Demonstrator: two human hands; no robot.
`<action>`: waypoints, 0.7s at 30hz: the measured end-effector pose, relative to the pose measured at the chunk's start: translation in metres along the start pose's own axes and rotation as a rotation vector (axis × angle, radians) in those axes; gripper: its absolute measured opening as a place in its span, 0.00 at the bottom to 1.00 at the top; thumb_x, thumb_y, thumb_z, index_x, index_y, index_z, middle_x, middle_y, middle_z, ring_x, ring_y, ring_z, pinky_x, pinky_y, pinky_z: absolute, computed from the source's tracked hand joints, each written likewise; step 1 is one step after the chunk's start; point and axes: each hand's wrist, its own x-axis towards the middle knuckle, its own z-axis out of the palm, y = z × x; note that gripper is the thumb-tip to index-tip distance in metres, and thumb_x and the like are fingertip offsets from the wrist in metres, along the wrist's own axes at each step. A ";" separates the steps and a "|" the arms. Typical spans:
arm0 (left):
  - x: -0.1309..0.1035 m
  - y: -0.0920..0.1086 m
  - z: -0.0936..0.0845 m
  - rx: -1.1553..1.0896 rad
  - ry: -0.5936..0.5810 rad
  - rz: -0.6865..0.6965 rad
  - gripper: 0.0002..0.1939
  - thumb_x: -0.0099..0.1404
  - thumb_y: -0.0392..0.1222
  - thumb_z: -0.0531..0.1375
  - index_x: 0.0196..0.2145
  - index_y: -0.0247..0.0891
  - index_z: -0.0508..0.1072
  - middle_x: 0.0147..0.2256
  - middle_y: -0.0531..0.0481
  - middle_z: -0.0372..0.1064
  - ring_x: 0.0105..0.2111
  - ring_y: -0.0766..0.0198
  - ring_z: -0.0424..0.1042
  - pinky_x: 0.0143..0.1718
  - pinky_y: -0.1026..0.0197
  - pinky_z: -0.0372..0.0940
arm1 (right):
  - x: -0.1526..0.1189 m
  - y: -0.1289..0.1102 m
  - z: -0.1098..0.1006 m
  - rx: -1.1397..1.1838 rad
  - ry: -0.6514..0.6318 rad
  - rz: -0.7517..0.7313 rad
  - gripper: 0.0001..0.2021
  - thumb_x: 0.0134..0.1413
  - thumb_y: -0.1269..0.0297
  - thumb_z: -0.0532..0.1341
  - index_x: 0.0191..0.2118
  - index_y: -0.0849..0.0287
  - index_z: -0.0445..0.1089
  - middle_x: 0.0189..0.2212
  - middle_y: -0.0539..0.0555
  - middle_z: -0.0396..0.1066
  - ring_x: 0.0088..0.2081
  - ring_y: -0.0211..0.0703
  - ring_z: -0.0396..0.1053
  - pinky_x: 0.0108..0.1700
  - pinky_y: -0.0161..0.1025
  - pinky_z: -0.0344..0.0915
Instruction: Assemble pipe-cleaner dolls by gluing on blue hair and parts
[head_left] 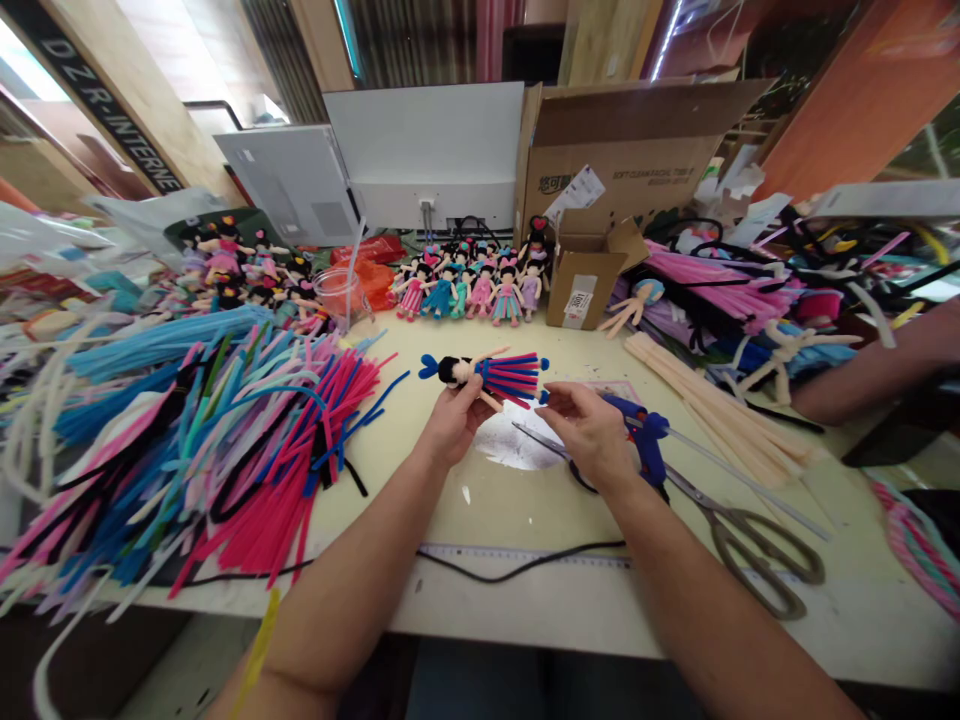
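Observation:
A pipe-cleaner doll (510, 376) with black hair, a blue bow, a blue-and-pink striped skirt and blue shoes lies sideways above the table. My left hand (459, 415) is closed around its upper body. At the skirt end, my right hand (589, 428) has thumb and forefinger closed about one blue shoe. Below that hand, small scissors (538, 438) show their blades, their handles partly hidden. A blue glue gun (649, 445) rests just right of my right wrist. Large scissors (739, 530) lie farther right.
Loose pipe cleaners (255, 440) cover the left side. Finished dolls (472, 285) stand at the back beside a small carton (581, 285). Beige strips (720, 410) lie at right, near another person's arm (874, 365). A black cable (510, 578) crosses a ruler (540, 556) in front.

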 end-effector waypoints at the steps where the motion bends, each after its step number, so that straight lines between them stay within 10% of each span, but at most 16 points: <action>1: 0.000 0.000 0.000 -0.001 -0.001 -0.003 0.15 0.54 0.46 0.67 0.35 0.32 0.73 0.28 0.48 0.73 0.28 0.66 0.72 0.36 0.62 0.66 | 0.000 -0.001 0.000 -0.014 0.001 -0.010 0.12 0.49 0.62 0.64 0.41 0.57 0.72 0.33 0.53 0.75 0.32 0.42 0.72 0.38 0.40 0.68; 21: 0.000 -0.004 0.001 -0.004 -0.020 -0.009 0.17 0.54 0.47 0.67 0.37 0.33 0.73 0.29 0.48 0.74 0.29 0.66 0.72 0.37 0.62 0.67 | -0.001 -0.009 -0.005 -0.303 0.000 -0.235 0.06 0.57 0.67 0.56 0.37 0.55 0.70 0.35 0.54 0.75 0.38 0.45 0.71 0.42 0.40 0.65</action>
